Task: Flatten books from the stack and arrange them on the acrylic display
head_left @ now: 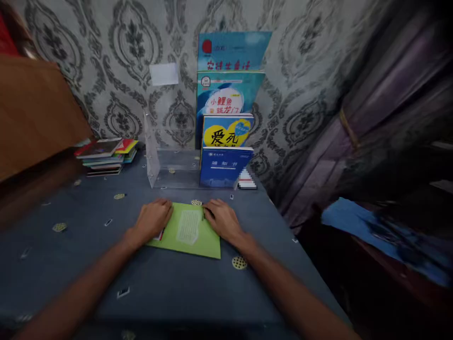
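Observation:
A thin green book lies flat on the blue-grey tablecloth in front of me. My left hand rests on its left edge, fingers curled over it. Gripping the right edge is my right hand, its fingers also curled. Just behind the book stands a clear acrylic book rack, and several books stand upright at its right end, the front one dark blue.
A stack of books lies at the back left of the table. A brown wooden panel rises on the left. Patterned wallpaper forms the back wall. A purple curtain hangs on the right, past the table's right edge.

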`<state>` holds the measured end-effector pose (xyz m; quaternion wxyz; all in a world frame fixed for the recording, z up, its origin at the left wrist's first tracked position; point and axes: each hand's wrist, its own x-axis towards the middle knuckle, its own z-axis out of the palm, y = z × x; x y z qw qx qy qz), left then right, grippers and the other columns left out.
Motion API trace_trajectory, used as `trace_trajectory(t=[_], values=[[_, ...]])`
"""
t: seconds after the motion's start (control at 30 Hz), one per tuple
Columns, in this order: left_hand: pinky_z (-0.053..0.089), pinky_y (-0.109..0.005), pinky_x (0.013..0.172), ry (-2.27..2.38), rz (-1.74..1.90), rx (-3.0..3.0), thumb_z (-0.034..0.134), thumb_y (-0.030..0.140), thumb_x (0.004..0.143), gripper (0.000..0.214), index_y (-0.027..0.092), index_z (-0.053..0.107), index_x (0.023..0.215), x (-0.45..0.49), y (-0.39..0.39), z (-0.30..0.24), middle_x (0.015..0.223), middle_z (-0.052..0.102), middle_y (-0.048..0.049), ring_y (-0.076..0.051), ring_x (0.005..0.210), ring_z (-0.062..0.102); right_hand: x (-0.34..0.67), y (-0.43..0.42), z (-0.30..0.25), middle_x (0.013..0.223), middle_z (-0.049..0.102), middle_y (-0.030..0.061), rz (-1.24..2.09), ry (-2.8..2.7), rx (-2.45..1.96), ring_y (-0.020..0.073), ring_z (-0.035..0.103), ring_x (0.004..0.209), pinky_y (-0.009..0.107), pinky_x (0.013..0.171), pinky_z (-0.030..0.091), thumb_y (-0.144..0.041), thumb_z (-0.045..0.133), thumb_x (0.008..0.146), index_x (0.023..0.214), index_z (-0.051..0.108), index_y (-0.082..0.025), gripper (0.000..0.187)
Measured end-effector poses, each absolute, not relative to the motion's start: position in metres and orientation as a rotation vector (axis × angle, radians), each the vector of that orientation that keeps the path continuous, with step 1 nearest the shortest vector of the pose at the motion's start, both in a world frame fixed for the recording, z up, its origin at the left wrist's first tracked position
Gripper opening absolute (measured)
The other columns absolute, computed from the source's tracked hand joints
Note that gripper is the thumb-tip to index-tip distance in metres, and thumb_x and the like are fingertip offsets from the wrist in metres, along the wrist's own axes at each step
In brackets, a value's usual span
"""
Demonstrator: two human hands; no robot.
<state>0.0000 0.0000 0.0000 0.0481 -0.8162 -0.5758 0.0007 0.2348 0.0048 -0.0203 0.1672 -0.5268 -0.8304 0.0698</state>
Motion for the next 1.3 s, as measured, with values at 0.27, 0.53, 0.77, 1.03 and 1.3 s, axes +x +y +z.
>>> trace_trajectory(t=[0.27, 0.53, 0.77, 1.03, 1.3], values=[[0.052, -0.038, 0.095, -1.698, -0.129, -2.543, 0.039, 0.027, 0.101, 0.032, 0.015, 0.065, 0.114, 0.001, -0.001, -0.013, 0.131, 0.063, -0.0129, -0.027, 0.12, 0.061, 0.234, 0.0, -0.012, 0.097, 0.073, 0.0075, 0.126, -2.395, -1.574, 0.0198, 0.065, 0.092, 0.028, 0.076, 0.041, -0.023, 0.047, 0.099, 0.094, 0.072, -0.018, 0.026], [0.04, -0.039, 0.115, -1.329, -0.517, -2.969, 0.039, 0.034, 0.101, 0.044, 0.009, 0.055, 0.134, 0.014, 0.01, -0.038, 0.145, 0.053, -0.0145, -0.024, 0.137, 0.049, 0.228, -0.008, -0.002, 0.084, 0.077, 0.0074, 0.172, -2.376, -1.768, 0.0199, 0.071, 0.079, 0.028, 0.06, 0.032, -0.036, 0.041, 0.102, 0.092, 0.074, -0.022, 0.037], [0.049, -0.035, 0.102, -0.652, -0.575, -3.264, 0.043, 0.028, 0.099, 0.031, 0.013, 0.064, 0.116, 0.059, 0.024, -0.026, 0.12, 0.068, -0.0132, -0.021, 0.113, 0.064, 0.234, -0.002, -0.009, 0.087, 0.078, 0.0083, 0.121, -2.146, -1.845, 0.0199, 0.07, 0.075, 0.028, 0.06, 0.031, -0.036, 0.04, 0.102, 0.094, 0.072, -0.021, 0.037], [0.052, -0.038, 0.09, -0.65, -0.512, -2.898, 0.04, 0.025, 0.101, 0.031, 0.014, 0.067, 0.094, 0.073, 0.017, -0.026, 0.096, 0.07, -0.0106, -0.022, 0.093, 0.066, 0.243, 0.009, -0.024, 0.084, 0.076, 0.0076, 0.189, -1.982, -1.587, 0.0197, 0.069, 0.075, 0.027, 0.065, 0.038, -0.032, 0.038, 0.102, 0.092, 0.07, -0.02, 0.036], [0.036, -0.052, 0.113, -0.926, -0.488, -3.024, 0.041, 0.042, 0.101, 0.04, 0.02, 0.053, 0.133, 0.032, -0.044, -0.029, 0.138, 0.057, -0.0109, -0.027, 0.134, 0.046, 0.237, 0.005, -0.035, 0.109, 0.073, 0.0081, 0.36, -2.201, -1.235, 0.0219, 0.065, 0.102, 0.034, 0.089, 0.047, -0.029, 0.047, 0.099, 0.118, 0.066, -0.02, 0.028]])
